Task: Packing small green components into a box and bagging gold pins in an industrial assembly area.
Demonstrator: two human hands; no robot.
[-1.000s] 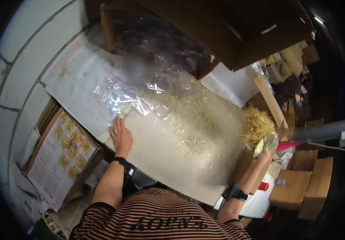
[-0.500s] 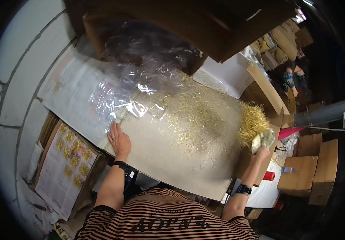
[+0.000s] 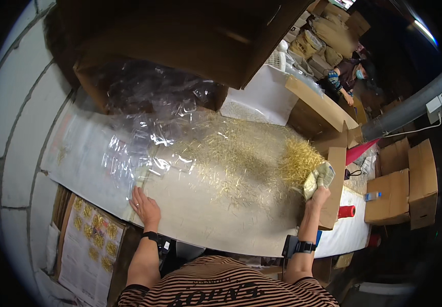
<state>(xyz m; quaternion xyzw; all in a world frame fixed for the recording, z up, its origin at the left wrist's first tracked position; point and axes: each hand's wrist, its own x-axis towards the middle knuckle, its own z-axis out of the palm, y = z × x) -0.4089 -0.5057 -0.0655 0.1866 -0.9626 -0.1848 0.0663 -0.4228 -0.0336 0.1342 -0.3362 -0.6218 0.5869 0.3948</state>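
Observation:
My left hand point(image 3: 145, 207) lies flat with fingers stretched out on the near left part of the tabletop point(image 3: 200, 217), beside clear plastic bags point(image 3: 144, 148). My right hand point(image 3: 318, 197) is closed around a crumpled, pale yellow-green cloth-like wad point(image 3: 317, 179). The wad rests against a dense heap of thin gold-coloured strips point(image 3: 300, 158) at the table's right side. More short gold strips point(image 3: 236, 153) lie scattered over the middle of the table. What the strips are made of I cannot tell.
A large cardboard box point(image 3: 164, 46) with plastic bags spilling from it stands at the back. An open carton point(image 3: 336, 176) borders the table's right. Small gold bunches point(image 3: 98, 240) lie on a printed sheet at lower left. A person point(image 3: 346, 77) sits far right.
My right hand has moved left with the wad, and the gold heap has shifted left along the table. My left hand stays resting on the table. The view has turned somewhat.

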